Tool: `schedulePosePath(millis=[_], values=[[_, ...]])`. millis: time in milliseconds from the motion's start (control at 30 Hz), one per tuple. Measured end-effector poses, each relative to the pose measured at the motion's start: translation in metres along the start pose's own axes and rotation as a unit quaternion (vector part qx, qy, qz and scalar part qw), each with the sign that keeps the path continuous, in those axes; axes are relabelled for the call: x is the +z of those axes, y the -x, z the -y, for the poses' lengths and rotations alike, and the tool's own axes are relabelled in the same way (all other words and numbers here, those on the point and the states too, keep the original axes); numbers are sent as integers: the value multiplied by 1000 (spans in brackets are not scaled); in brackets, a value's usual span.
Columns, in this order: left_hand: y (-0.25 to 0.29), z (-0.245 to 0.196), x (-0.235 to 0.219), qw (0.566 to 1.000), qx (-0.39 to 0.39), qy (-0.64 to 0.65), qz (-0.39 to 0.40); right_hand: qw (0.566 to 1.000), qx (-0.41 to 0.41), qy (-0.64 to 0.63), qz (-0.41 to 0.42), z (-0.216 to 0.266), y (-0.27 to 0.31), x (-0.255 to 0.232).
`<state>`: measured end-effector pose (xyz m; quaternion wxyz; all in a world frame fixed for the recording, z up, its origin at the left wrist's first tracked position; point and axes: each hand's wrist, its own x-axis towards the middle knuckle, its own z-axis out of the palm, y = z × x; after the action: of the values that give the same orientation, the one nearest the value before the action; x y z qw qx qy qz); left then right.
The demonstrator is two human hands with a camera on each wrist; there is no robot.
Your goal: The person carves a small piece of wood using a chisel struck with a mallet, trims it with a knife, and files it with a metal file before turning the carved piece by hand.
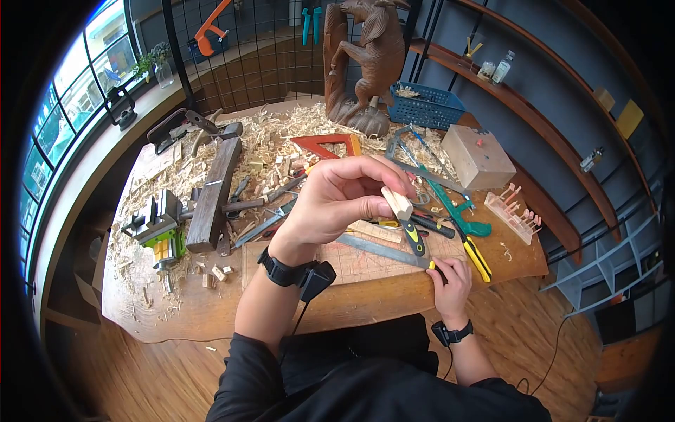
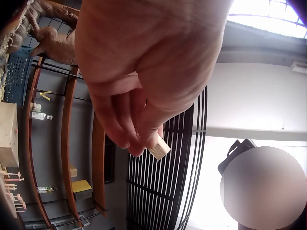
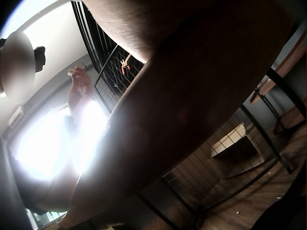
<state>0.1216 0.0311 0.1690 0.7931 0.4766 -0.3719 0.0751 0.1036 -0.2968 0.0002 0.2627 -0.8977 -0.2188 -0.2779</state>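
My left hand (image 1: 341, 190) is raised over the workbench and pinches a small pale wood block (image 1: 399, 203) between thumb and fingers. In the left wrist view one end of the block (image 2: 159, 148) sticks out past the fingertips. Lower down, by the bench's front edge, my right hand (image 1: 453, 285) grips the handle end of a flat metal file (image 1: 383, 250); most of the handle is hidden under the fingers. The file's blade points left across a marked board (image 1: 316, 267). A dark, blurred arm fills much of the right wrist view.
Beyond the left hand lie a red try square (image 1: 327, 144), a green-handled saw (image 1: 457, 211) and wood shavings (image 1: 281, 126). A wooden plane (image 1: 214, 197) and a small vise (image 1: 160, 228) stand left. Yellow-black tools (image 1: 477, 259) lie near the right hand. A carved animal (image 1: 373, 56) stands behind.
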Motion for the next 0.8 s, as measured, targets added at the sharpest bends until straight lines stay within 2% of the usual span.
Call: schedulePosePath(millis=[267,333,800], values=[[0,-2,-1,1000,9,-11,8,1000,1,4,-1,2,0,-1],[0,-3,-3,1000,0,0,30,1000,1,4,1,3,-1,-2],[-1,-2,-6,1000,22,-7,7,1000,-3,-1,-1,0,-1,0]])
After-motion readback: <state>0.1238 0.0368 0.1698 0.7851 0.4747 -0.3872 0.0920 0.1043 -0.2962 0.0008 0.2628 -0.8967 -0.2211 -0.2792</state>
